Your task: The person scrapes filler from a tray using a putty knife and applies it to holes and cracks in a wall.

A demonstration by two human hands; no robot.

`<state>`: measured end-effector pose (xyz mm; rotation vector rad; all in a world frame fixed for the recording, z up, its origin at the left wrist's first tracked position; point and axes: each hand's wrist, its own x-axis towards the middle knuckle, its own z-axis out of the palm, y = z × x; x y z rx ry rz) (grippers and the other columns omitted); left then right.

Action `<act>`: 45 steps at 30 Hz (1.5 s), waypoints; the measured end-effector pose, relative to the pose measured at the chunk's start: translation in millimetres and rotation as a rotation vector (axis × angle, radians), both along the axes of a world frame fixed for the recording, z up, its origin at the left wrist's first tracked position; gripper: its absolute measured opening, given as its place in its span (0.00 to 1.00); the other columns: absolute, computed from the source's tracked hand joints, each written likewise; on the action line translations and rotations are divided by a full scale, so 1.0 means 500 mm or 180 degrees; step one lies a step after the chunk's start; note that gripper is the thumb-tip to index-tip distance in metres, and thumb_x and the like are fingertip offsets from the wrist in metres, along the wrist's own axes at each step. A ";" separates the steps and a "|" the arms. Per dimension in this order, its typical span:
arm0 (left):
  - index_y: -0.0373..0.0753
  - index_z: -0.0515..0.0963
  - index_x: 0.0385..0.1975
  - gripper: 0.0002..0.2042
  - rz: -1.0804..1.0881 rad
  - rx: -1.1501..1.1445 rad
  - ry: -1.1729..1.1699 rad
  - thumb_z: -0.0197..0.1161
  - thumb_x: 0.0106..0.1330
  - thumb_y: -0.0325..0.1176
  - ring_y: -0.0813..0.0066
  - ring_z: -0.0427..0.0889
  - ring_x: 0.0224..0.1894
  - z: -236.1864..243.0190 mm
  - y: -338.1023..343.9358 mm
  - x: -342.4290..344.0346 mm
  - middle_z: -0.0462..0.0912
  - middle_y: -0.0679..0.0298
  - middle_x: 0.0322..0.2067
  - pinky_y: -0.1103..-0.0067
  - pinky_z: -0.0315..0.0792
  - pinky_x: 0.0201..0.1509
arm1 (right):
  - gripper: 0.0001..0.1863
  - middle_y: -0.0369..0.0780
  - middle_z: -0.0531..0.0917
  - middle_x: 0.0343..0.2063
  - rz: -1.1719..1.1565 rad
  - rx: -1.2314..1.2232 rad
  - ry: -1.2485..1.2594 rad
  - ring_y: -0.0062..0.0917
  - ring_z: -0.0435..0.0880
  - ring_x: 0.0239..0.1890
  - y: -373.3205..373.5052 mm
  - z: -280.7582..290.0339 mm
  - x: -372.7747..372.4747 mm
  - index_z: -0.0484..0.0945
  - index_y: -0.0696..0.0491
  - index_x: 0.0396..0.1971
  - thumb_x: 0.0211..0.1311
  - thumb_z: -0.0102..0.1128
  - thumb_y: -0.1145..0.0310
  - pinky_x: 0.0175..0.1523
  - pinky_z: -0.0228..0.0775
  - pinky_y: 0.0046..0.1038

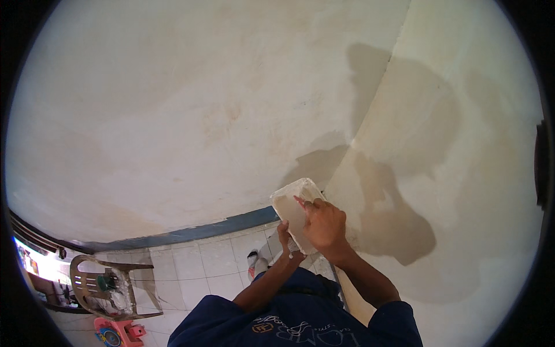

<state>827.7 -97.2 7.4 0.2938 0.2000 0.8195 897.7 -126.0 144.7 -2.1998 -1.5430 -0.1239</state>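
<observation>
My left hand (285, 238) grips the lower left edge of a pale rectangular board (291, 214), its thumb along the side and its other fingers mostly hidden. Whitish paste is crusted on the board's far end and rim. Over the board's right side, my right hand (325, 224) is closed on a small tool with a red part (299, 201). The rest of that tool is hidden by the fingers, so its exact kind cannot be made out. The board is tilted in front of my body, close to the wall corner.
A pale, patchy wall (173, 115) meets a second wall (462, 191) at a corner on the right. A blue-grey baseboard (196, 232) borders the white tiled floor (191, 263). At lower left stand a stained plastic chair (87, 281) bearing items and a pink stool (134, 331).
</observation>
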 end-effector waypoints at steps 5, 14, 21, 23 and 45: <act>0.40 0.62 0.64 0.35 -0.0152 -0.0319 -0.0283 0.49 0.62 0.58 0.62 0.73 0.59 -0.080 0.095 0.002 0.72 0.56 0.58 0.67 0.66 0.64 | 0.18 0.43 0.80 0.27 0.0377 -0.0010 0.0255 0.37 0.83 0.31 0.079 -0.023 -0.027 0.82 0.51 0.44 0.50 0.60 0.67 0.34 0.74 0.38; 0.41 0.60 0.66 0.40 -0.0560 -0.0182 -0.0259 0.55 0.55 0.60 0.55 0.72 0.59 -0.046 0.353 -0.056 0.72 0.55 0.58 0.58 0.68 0.64 | 0.09 0.49 0.74 0.16 0.0063 0.0566 0.1229 0.42 0.75 0.19 0.304 -0.065 0.030 0.74 0.61 0.19 0.50 0.62 0.72 0.26 0.65 0.35; 0.41 0.61 0.65 0.40 -0.0608 -0.0306 -0.0359 0.59 0.54 0.56 0.54 0.73 0.58 0.038 0.374 -0.132 0.72 0.54 0.58 0.55 0.70 0.61 | 0.09 0.48 0.72 0.14 -0.0109 0.0593 0.1182 0.33 0.70 0.15 0.315 0.024 -0.047 0.72 0.62 0.18 0.50 0.62 0.73 0.24 0.62 0.33; 0.41 0.62 0.65 0.40 -0.0641 -0.0339 -0.0520 0.60 0.53 0.55 0.54 0.74 0.57 0.078 0.337 -0.161 0.72 0.54 0.57 0.56 0.71 0.60 | 0.09 0.48 0.72 0.13 -0.0175 0.0702 0.1178 0.33 0.70 0.14 0.264 0.077 -0.073 0.72 0.62 0.18 0.50 0.62 0.74 0.24 0.62 0.33; 0.39 0.65 0.62 0.39 -0.0602 -0.0322 -0.0235 0.59 0.52 0.58 0.56 0.75 0.57 0.062 0.673 -0.240 0.74 0.54 0.55 0.61 0.70 0.63 | 0.08 0.46 0.76 0.18 -0.0151 0.0559 0.0559 0.44 0.78 0.23 0.629 0.077 -0.232 0.78 0.57 0.20 0.54 0.61 0.70 0.28 0.68 0.40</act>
